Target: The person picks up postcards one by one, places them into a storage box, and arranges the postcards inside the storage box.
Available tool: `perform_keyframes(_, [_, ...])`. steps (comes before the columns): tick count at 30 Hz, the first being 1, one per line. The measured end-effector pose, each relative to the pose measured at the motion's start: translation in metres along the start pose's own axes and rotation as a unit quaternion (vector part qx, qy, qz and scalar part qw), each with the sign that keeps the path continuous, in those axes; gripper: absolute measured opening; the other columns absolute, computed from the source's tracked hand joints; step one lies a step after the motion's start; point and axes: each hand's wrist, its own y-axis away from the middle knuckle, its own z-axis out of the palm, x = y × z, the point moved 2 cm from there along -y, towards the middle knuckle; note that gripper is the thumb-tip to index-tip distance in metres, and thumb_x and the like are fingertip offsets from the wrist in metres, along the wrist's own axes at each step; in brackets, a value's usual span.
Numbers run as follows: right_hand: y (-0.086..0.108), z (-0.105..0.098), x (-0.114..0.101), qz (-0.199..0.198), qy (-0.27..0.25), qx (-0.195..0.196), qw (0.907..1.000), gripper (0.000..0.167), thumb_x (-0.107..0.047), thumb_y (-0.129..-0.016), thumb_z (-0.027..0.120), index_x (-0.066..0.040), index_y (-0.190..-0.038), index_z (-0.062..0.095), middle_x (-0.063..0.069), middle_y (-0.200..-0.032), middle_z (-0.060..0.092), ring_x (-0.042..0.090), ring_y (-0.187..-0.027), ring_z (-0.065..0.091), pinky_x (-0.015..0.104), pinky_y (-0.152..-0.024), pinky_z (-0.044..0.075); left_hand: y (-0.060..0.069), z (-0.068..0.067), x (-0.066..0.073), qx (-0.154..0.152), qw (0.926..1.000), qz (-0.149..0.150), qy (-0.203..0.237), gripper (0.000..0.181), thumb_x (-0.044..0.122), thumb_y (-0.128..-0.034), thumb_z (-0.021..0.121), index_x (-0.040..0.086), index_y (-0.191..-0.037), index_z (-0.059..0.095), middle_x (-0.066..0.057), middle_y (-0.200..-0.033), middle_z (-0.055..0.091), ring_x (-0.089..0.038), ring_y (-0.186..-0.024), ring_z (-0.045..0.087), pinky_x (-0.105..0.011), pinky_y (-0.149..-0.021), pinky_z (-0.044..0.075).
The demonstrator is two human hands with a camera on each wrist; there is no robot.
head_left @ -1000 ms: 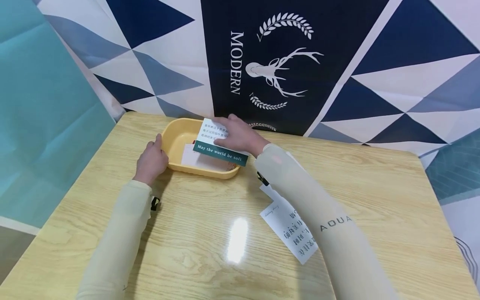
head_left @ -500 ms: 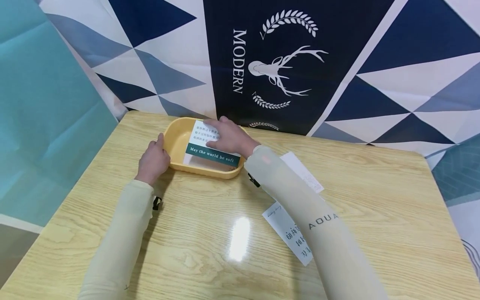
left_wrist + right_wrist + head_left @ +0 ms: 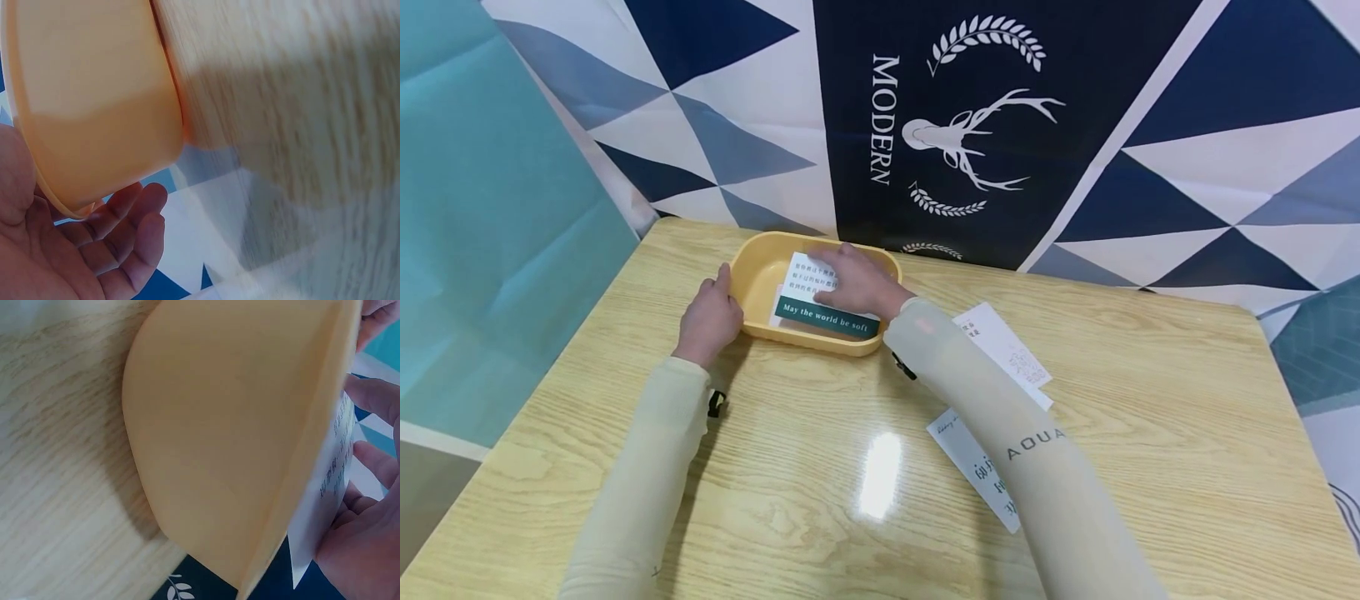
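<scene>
- Wood desk [image 3: 805, 467], white glare [image 3: 880, 475] on its top
- Blue-and-white cloth [image 3: 1180, 167] and deer panel [image 3: 951, 137] behind its far edge
- Teal sheet [image 3: 505, 242] beyond its left edge

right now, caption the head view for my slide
Left hand holding a yellow tray, right hand at a green-banded card partly inside it, more cards lying on the wooden table.

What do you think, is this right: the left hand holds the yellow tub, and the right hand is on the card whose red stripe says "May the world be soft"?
Not quite: the stripe on that card is dark green, not red, as the head view shows. The left hand does hold the yellow tub, and the right hand is on the card.
</scene>
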Motion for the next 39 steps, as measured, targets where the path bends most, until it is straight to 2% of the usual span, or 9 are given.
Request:
perform_keyframes(4, [-0.002,0.006,0.0,-0.005,0.001,0.0,1.0,0.069,-0.036,-0.085,0.066,-0.025,-0.146,0.035,0.005,-0.136,0.044,0.017,-0.108,0.043,0.034,-0.102,0.036,0.0,0.0,0.0,0.005,1.0,-0.006,0.003,0.058,0.01,-0.0954,0.026,0.0,-0.15,0.009,-0.033,-0.135,0.037,-0.042,-0.1,0.054,-0.055,-0.084,0.045])
perform_keyframes(10, [-0.005,0.013,0.001,-0.024,0.009,0.003,0.9997,0.066,-0.031,-0.086,0.066,-0.021,-0.144,0.038,0.007,-0.124,0.048,0.018,-0.1,0.045,0.032,-0.093,0.039,0.001,0.0,-0.001,0.011,0.9999,0.0,0.006,0.058,0.011,-0.0949,0.026,0.0,-0.15,0.01,-0.033,-0.134,0.038,-0.043,-0.097,0.055,-0.055,-0.081,0.046])
perform_keyframes(19, [-0.008,0.023,0.003,-0.038,0.019,0.004,0.9991,0.064,-0.022,-0.084,0.063,-0.02,-0.143,0.04,0.007,-0.111,0.049,0.018,-0.091,0.046,0.03,-0.08,0.041,0.0,0.002,-0.002,0.019,0.9998,0.008,0.002,0.058,0.01,-0.0946,0.026,0.0,-0.15,0.01,-0.034,-0.132,0.04,-0.043,-0.096,0.056,-0.056,-0.078,0.046])
perform_keyframes(28, [-0.011,0.031,0.004,-0.046,0.054,0.003,0.9975,0.062,-0.023,-0.085,0.061,-0.022,-0.143,0.04,0.005,-0.109,0.05,0.018,-0.093,0.044,0.032,-0.077,0.04,0.001,0.003,-0.004,0.028,0.9994,0.018,0.0,0.058,0.009,-0.0943,0.026,-0.001,-0.149,0.012,-0.035,-0.129,0.041,-0.044,-0.094,0.056,-0.056,-0.077,0.047])
perform_keyframes(31, [-0.012,0.032,0.005,-0.046,0.071,0.003,0.9964,0.064,-0.025,-0.086,0.06,-0.021,-0.145,0.035,0.007,-0.113,0.051,0.02,-0.097,0.046,0.034,-0.082,0.041,0.001,0.003,-0.002,0.025,0.9996,0.013,-0.002,0.058,0.01,-0.0946,0.026,-0.001,-0.149,0.012,-0.034,-0.13,0.04,-0.044,-0.093,0.057,-0.055,-0.075,0.047])
perform_keyframes(35, [-0.014,0.034,0.005,-0.032,0.078,0.004,0.9964,0.071,-0.025,-0.086,0.059,-0.015,-0.148,0.026,0.01,-0.132,0.048,0.023,-0.117,0.046,0.04,-0.1,0.038,0.001,0.002,-0.001,0.019,0.9998,0.001,-0.003,0.058,0.011,-0.0953,0.027,0.001,-0.15,0.011,-0.033,-0.132,0.039,-0.043,-0.093,0.057,-0.055,-0.076,0.047])
perform_keyframes(39, [-0.013,0.035,0.005,-0.025,0.084,0.008,0.9961,0.065,-0.026,-0.086,0.059,-0.009,-0.143,0.034,0.01,-0.135,0.047,0.023,-0.121,0.045,0.042,-0.105,0.035,0.001,0.001,-0.001,0.015,0.9999,-0.003,-0.003,0.057,0.011,-0.0957,0.027,0.002,-0.15,0.011,-0.032,-0.133,0.039,-0.043,-0.095,0.056,-0.055,-0.077,0.046])
